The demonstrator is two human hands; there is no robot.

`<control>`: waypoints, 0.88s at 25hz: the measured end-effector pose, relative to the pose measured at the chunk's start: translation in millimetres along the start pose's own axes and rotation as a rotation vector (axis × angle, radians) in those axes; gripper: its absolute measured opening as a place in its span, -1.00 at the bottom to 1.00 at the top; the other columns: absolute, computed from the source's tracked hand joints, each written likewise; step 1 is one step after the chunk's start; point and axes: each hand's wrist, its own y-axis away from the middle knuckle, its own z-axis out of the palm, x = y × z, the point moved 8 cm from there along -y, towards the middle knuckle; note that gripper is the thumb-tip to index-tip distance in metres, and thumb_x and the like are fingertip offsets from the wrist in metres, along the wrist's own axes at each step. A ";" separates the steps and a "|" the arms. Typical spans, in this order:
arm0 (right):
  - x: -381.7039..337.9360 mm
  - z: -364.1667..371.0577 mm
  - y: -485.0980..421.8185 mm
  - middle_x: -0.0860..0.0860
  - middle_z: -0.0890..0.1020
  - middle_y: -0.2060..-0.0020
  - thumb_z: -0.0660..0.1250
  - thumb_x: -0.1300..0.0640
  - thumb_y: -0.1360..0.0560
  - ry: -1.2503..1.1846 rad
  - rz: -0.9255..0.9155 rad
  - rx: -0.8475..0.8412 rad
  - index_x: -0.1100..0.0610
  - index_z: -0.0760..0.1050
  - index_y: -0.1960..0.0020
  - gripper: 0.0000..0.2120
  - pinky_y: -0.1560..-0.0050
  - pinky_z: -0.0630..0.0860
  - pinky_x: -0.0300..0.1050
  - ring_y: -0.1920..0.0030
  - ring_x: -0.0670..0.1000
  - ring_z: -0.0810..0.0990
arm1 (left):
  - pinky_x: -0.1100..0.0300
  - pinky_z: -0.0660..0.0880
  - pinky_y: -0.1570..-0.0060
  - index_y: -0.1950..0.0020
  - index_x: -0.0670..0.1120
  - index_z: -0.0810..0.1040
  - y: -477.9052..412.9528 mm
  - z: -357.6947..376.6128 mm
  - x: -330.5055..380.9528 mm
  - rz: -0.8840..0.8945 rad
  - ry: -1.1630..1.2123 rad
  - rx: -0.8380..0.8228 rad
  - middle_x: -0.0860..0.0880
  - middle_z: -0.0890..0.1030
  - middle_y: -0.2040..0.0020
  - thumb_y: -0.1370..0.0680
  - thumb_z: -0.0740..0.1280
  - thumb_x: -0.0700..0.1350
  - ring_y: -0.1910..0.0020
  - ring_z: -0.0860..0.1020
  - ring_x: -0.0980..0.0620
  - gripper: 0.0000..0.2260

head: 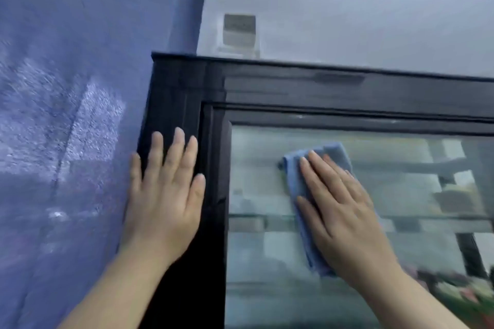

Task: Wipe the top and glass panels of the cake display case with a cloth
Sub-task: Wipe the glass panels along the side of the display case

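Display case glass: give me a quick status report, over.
Left hand open, flat on black frame. Right hand open, pressing blue cloth against glass panel near its upper left corner. Nothing blocks the glass.

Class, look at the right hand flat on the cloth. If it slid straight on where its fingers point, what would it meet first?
Probably the frame: the right hand, pushing the cloth up and slightly left across the glass, would reach its top rail near the left corner.
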 end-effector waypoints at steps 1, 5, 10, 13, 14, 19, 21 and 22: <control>9.8 -0.8 -4.6 0.06 0.36 -0.42 -0.06 -0.10 -0.61 0.051 0.059 0.013 0.14 0.31 -0.44 -0.48 -0.39 0.17 0.03 -0.43 0.05 0.28 | -0.13 -0.04 -0.40 -0.49 -0.10 0.18 0.5 2.0 1.7 0.011 -0.010 -0.005 -0.08 0.18 -0.51 -0.57 -0.02 0.06 -0.49 0.05 -0.12 -0.49; -12.9 14.8 -63.7 0.10 0.25 -0.47 -0.11 -0.08 -0.61 0.088 0.228 0.010 0.18 0.20 -0.48 -0.45 -0.42 0.00 0.07 -0.50 0.07 0.13 | -0.06 -0.12 -0.41 -0.49 -0.10 0.18 2.1 3.6 -0.1 0.040 -0.049 0.014 -0.08 0.18 -0.51 -0.60 -0.10 0.07 -0.52 -0.05 -0.05 -0.50; -64.9 27.8 -32.6 0.00 0.27 -0.47 -0.02 -0.05 -0.59 0.085 -0.119 -0.030 0.08 0.23 -0.49 -0.50 -0.42 0.09 0.07 -0.48 0.00 0.19 | -0.09 -0.07 -0.39 -0.48 -0.11 0.22 2.5 2.5 -2.3 0.021 -0.023 0.043 -0.08 0.21 -0.49 -0.56 0.00 0.01 -0.47 0.07 -0.13 -0.51; -45.6 22.2 -54.3 -0.01 0.25 -0.48 -0.05 -0.06 -0.60 0.082 0.061 0.031 0.07 0.22 -0.49 -0.50 -0.42 0.07 0.08 -0.49 0.01 0.17 | -0.04 -0.13 -0.41 -0.49 -0.10 0.21 3.3 2.3 -3.7 0.018 -0.012 0.048 -0.07 0.19 -0.50 -0.57 0.00 0.01 -0.48 0.06 -0.11 -0.50; -52.6 25.6 -61.6 0.00 0.24 -0.48 -0.06 -0.06 -0.60 0.065 0.138 0.037 0.08 0.20 -0.49 -0.49 -0.43 0.03 0.08 -0.50 0.04 0.15 | -0.03 -0.14 -0.41 -0.49 -0.10 0.20 4.0 2.7 -3.8 0.016 -0.009 0.049 -0.07 0.18 -0.51 -0.57 -0.01 0.02 -0.48 0.05 -0.10 -0.50; -61.6 31.7 -35.7 0.00 0.22 -0.49 -0.07 -0.06 -0.59 0.147 -0.068 -0.043 0.07 0.16 -0.51 -0.49 -0.44 0.02 0.06 -0.50 0.06 0.12 | -0.08 -0.08 -0.40 -0.49 -0.10 0.19 4.3 3.9 -3.1 0.003 -0.047 0.053 -0.07 0.18 -0.51 -0.57 -0.02 0.02 -0.48 0.08 -0.13 -0.50; -36.5 25.8 -50.0 -0.01 0.12 -0.52 -0.15 -0.11 -0.57 0.131 0.146 -0.035 0.04 0.07 -0.53 -0.45 -0.46 -0.09 0.03 -0.52 0.02 0.00 | -0.07 -0.11 -0.41 -0.50 -0.10 0.18 5.0 3.8 -4.1 -0.003 -0.060 0.058 -0.07 0.17 -0.51 -0.57 -0.03 0.02 -0.48 0.07 -0.13 -0.50; -38.3 26.8 -57.9 -0.02 0.05 -0.53 -0.19 -0.12 -0.56 0.098 0.250 -0.039 0.03 0.01 -0.53 -0.43 -0.46 -0.16 0.03 -0.52 0.00 -0.09 | -0.08 -0.11 -0.41 -0.50 -0.10 0.19 4.6 4.1 -2.6 0.000 -0.058 0.055 -0.06 0.17 -0.51 -0.57 -0.03 0.02 -0.48 0.07 -0.14 -0.50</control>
